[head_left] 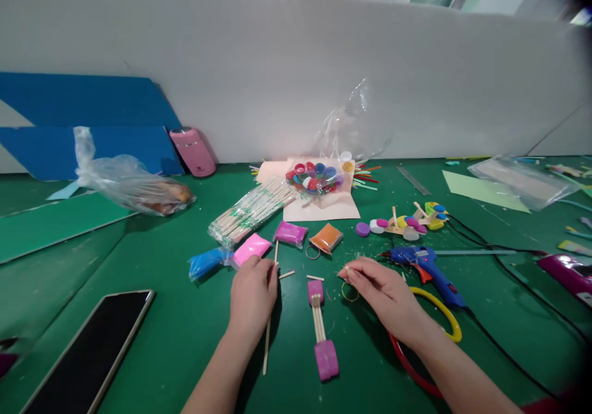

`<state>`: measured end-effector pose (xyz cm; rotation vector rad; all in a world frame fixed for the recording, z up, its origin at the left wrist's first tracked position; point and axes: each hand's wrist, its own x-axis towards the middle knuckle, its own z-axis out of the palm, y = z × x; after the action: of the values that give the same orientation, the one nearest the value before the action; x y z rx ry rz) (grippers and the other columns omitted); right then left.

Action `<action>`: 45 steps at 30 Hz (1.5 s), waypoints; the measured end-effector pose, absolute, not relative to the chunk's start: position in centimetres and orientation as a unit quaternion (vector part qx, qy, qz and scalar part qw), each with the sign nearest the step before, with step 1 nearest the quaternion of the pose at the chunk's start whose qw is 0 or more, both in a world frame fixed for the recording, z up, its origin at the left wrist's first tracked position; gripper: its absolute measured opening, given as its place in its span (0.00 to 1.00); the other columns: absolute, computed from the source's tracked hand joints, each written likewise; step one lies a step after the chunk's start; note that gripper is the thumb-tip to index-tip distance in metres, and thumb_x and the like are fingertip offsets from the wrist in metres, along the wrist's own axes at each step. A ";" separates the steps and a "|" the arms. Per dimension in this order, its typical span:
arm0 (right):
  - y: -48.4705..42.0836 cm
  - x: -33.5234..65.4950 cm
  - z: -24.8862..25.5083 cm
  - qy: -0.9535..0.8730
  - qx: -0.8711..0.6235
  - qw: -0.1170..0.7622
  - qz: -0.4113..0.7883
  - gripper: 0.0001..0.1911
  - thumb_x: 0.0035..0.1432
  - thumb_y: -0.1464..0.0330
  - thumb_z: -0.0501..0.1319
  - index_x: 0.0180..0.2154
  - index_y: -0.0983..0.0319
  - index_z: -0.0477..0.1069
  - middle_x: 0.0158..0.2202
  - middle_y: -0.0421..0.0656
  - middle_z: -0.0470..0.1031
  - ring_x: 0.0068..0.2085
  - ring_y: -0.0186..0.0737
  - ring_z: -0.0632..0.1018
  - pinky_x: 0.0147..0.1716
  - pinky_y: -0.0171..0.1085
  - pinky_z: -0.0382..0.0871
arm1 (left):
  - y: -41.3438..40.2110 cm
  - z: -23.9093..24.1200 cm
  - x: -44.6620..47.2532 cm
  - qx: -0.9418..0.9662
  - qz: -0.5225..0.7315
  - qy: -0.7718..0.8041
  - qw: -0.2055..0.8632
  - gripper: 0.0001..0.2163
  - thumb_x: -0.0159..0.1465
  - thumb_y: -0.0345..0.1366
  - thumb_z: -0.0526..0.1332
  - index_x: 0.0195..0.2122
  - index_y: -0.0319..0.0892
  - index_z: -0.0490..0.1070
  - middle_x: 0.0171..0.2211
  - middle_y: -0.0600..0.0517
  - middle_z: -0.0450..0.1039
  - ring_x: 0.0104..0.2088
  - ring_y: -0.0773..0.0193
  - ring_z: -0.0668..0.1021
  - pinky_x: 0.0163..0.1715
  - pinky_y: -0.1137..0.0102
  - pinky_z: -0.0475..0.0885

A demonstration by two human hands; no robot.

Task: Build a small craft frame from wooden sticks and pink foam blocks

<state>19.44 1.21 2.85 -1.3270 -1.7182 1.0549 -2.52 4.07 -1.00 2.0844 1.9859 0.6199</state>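
My left hand (252,293) rests on the green table, fingers curled onto a long wooden stick (267,340) that runs under it toward me. My right hand (382,290) pinches a small pale piece at its fingertips, just above a small rubber band ring (349,292). Between the hands lies a stick bundle (318,318) capped with pink clay blocks at both ends. Two short stick pieces (287,274) lie nearby.
Clay packets in blue (206,262), pink (251,248), purple (290,233) and orange (326,238) lie ahead. A blue glue gun (425,264) with its cord, scissors with yellow and red handles (446,318), a bag of bottle caps (314,176), a chopstick pack (250,211) and a phone (92,352) surround the hands.
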 end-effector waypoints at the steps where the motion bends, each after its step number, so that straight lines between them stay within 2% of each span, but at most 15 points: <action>1: 1.2 19.4 2.8 -0.668 -0.517 0.357 0.399 0.11 0.60 0.63 0.51 0.33 0.60 0.70 0.32 0.41 0.70 0.34 0.35 0.70 0.33 0.32 0.62 | 4.1 -1.1 -2.6 0.706 0.199 0.674 0.092 0.12 0.60 0.33 0.49 0.27 0.39 0.71 0.27 0.47 0.68 0.30 0.58 0.72 0.29 0.68 0.63; 9: 0.9 19.3 2.5 -0.630 -0.521 0.361 0.448 0.09 0.58 0.64 0.54 0.36 0.61 0.70 0.29 0.39 0.70 0.29 0.33 0.69 0.27 0.30 0.62 | 4.0 -0.9 -2.7 0.719 0.173 0.669 0.072 0.10 0.58 0.32 0.51 0.28 0.39 0.72 0.26 0.47 0.69 0.30 0.57 0.73 0.28 0.69 0.63; 12: 0.7 19.2 2.4 -0.617 -0.513 0.372 0.467 0.09 0.56 0.64 0.55 0.35 0.62 0.70 0.29 0.40 0.70 0.29 0.34 0.70 0.27 0.31 0.63 | 3.9 -0.6 -2.4 0.719 0.203 0.661 0.070 0.11 0.59 0.33 0.50 0.29 0.38 0.72 0.27 0.46 0.69 0.31 0.56 0.73 0.29 0.67 0.65; 16: 0.5 18.9 2.6 -0.599 -0.508 0.379 0.489 0.10 0.55 0.63 0.57 0.36 0.62 0.70 0.30 0.41 0.72 0.30 0.35 0.71 0.27 0.32 0.64 | 3.1 0.3 -1.4 0.719 0.276 0.632 0.080 0.11 0.60 0.35 0.50 0.34 0.38 0.71 0.33 0.46 0.70 0.35 0.58 0.73 0.36 0.68 0.66; 17: 0.4 18.8 2.6 -0.593 -0.505 0.381 0.498 0.10 0.55 0.63 0.57 0.36 0.62 0.70 0.30 0.41 0.72 0.30 0.35 0.72 0.27 0.32 0.65 | 2.7 0.7 -1.0 0.723 0.300 0.615 0.092 0.11 0.61 0.35 0.50 0.34 0.39 0.71 0.33 0.47 0.71 0.36 0.60 0.73 0.37 0.70 0.67; 20: 0.3 18.4 3.1 -0.591 -0.488 0.396 0.505 0.10 0.55 0.63 0.57 0.34 0.62 0.72 0.29 0.41 0.72 0.30 0.36 0.72 0.28 0.33 0.65 | 1.5 2.1 0.0 0.708 0.426 0.508 0.245 0.07 0.60 0.33 0.54 0.32 0.40 0.71 0.29 0.49 0.71 0.31 0.64 0.73 0.31 0.73 0.68; 22: 0.2 17.9 3.4 -0.607 -0.471 0.414 0.489 0.09 0.55 0.64 0.57 0.33 0.61 0.73 0.29 0.42 0.73 0.31 0.36 0.72 0.30 0.33 0.66 | 0.8 2.9 0.6 0.700 0.429 0.461 0.337 0.07 0.60 0.33 0.55 0.32 0.41 0.72 0.29 0.50 0.72 0.30 0.65 0.73 0.29 0.73 0.68; 25: 0.1 17.3 3.9 -0.623 -0.445 0.439 0.471 0.08 0.55 0.67 0.58 0.34 0.60 0.75 0.31 0.42 0.72 0.34 0.36 0.72 0.33 0.34 0.66 | 0.1 3.6 1.0 0.690 0.412 0.429 0.413 0.06 0.59 0.33 0.56 0.33 0.41 0.73 0.29 0.50 0.72 0.30 0.64 0.73 0.31 0.73 0.68; 30: -0.2 16.7 4.1 -0.621 -0.423 0.450 0.483 0.08 0.55 0.68 0.58 0.36 0.58 0.76 0.31 0.42 0.69 0.34 0.36 0.71 0.33 0.34 0.65 | -0.3 3.6 1.0 0.671 0.393 0.427 0.462 0.07 0.59 0.33 0.56 0.29 0.40 0.73 0.23 0.51 0.70 0.25 0.66 0.71 0.26 0.73 0.66; 33: 0.0 16.5 4.0 -0.597 -0.407 0.468 0.509 0.09 0.56 0.68 0.58 0.32 0.59 0.76 0.29 0.41 0.69 0.34 0.35 0.70 0.34 0.34 0.63 | -0.4 3.6 1.0 0.665 0.390 0.424 0.475 0.08 0.59 0.34 0.55 0.28 0.39 0.73 0.23 0.51 0.69 0.24 0.66 0.70 0.25 0.74 0.65; 36: 0.2 16.2 3.9 -0.504 -0.401 0.468 0.604 0.08 0.52 0.66 0.60 0.27 0.61 0.76 0.27 0.39 0.68 0.28 0.31 0.67 0.27 0.31 0.60 | -0.4 3.6 1.0 0.650 0.393 0.425 0.493 0.08 0.59 0.34 0.56 0.27 0.40 0.72 0.22 0.52 0.68 0.23 0.67 0.69 0.24 0.74 0.64; 40: 0.4 15.8 3.7 -0.311 -0.386 0.424 0.758 0.07 0.46 0.66 0.64 0.24 0.64 0.73 0.22 0.37 0.65 0.21 0.25 0.61 0.19 0.27 0.52 | -0.4 3.4 1.1 0.609 0.389 0.420 0.549 0.08 0.58 0.35 0.56 0.26 0.39 0.71 0.22 0.53 0.67 0.23 0.68 0.67 0.22 0.75 0.63; 45: 0.3 15.8 3.8 -0.239 -0.362 0.412 0.801 0.06 0.45 0.68 0.63 0.23 0.66 0.72 0.18 0.36 0.64 0.20 0.25 0.61 0.19 0.26 0.54 | -0.5 3.4 1.1 0.577 0.375 0.413 0.596 0.08 0.58 0.36 0.57 0.26 0.39 0.72 0.19 0.54 0.66 0.21 0.70 0.65 0.20 0.76 0.61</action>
<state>15.78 0.27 3.79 -0.9119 -0.6021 2.0162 1.13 -0.52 3.39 1.3397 0.9593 0.8716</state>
